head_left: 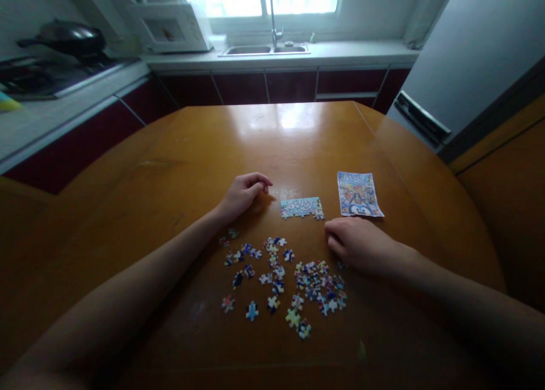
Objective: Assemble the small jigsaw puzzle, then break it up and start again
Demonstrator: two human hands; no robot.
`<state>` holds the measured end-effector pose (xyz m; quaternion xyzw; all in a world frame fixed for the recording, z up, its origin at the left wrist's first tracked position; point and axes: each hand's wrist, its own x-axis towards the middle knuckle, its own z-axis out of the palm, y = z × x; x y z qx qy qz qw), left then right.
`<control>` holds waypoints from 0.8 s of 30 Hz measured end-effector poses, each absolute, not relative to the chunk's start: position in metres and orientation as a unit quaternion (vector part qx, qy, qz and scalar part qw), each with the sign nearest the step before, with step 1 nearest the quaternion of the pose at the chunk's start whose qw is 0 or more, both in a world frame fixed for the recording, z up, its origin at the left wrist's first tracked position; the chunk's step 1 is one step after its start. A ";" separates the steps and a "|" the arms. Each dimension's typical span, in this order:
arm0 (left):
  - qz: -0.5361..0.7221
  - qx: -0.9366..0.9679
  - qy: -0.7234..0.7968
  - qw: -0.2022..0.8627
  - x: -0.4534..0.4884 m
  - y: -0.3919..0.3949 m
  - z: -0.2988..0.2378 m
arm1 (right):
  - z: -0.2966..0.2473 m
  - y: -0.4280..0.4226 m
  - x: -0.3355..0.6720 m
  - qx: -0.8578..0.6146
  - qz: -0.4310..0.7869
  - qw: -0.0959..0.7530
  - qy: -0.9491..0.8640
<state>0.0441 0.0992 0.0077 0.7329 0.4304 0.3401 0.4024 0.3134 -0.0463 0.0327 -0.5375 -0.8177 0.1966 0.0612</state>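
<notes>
A partly joined jigsaw puzzle (301,207) lies in the middle of the table, a blue strip with white lettering along its top and a few pieces hanging from its lower right. To its left rests my left hand (244,196), fingers curled and nothing visible in them. My right hand (360,243) is closed on the table just below and right of the strip, apart from it. Its fingertips are hidden, so I cannot see whether they hold anything. Loose puzzle pieces (313,279) are scattered between my forearms. A printed picture sheet (358,195) lies beyond my right hand.
The brown wooden table (204,143) has a rounded outline. Beyond it run a counter with a sink (249,50), a faucet (273,15) and a white microwave (168,29). A wok (70,37) stands on the stove at left, a refrigerator (472,55) at right.
</notes>
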 end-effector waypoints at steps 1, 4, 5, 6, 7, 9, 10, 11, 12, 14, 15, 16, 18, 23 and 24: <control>0.340 0.733 0.430 0.403 0.044 0.099 0.007 | 0.033 -0.047 0.313 -0.538 0.195 0.060 -0.818; 0.338 0.734 0.428 0.405 0.044 0.100 0.006 | 0.035 -0.048 0.312 -0.539 0.192 0.053 -0.818; 0.338 0.734 0.427 0.406 0.044 0.101 0.005 | 0.036 -0.049 0.311 -0.541 0.191 0.051 -0.818; 0.339 0.733 0.427 0.407 0.044 0.101 0.005 | 0.037 -0.050 0.310 -0.542 0.191 0.052 -0.817; 0.340 0.732 0.426 0.409 0.044 0.101 0.005 | 0.037 -0.051 0.309 -0.541 0.193 0.056 -0.816; 0.342 0.730 0.425 0.411 0.044 0.100 0.006 | 0.037 -0.052 0.307 -0.536 0.199 0.080 -0.816; 0.343 0.730 0.425 0.412 0.044 0.100 0.006 | 0.037 -0.053 0.305 -0.529 0.203 0.100 -0.818; 0.343 0.729 0.425 0.412 0.045 0.100 0.006 | 0.036 -0.054 0.303 -0.519 0.208 0.121 -0.820; 0.342 0.730 0.426 0.411 0.045 0.099 0.006 | 0.035 -0.055 0.301 -0.508 0.213 0.142 -0.823; 0.343 0.730 0.425 0.412 0.045 0.099 0.006 | 0.032 -0.057 0.297 -0.479 0.226 0.171 -0.831; 0.344 0.730 0.423 0.413 0.045 0.099 0.006 | 0.031 -0.059 0.295 -0.465 0.232 0.179 -0.835; 0.346 0.729 0.421 0.414 0.045 0.099 0.005 | 0.030 -0.060 0.293 -0.453 0.237 0.182 -0.840; 0.351 0.728 0.418 0.415 0.045 0.099 0.004 | 0.029 -0.062 0.290 -0.434 0.244 0.184 -0.848; 0.353 0.726 0.413 0.421 0.045 0.100 0.002 | 0.030 -0.068 0.285 -0.377 0.250 0.191 -0.871; 0.353 0.726 0.411 0.423 0.045 0.100 0.002 | 0.032 -0.069 0.284 -0.355 0.252 0.190 -0.880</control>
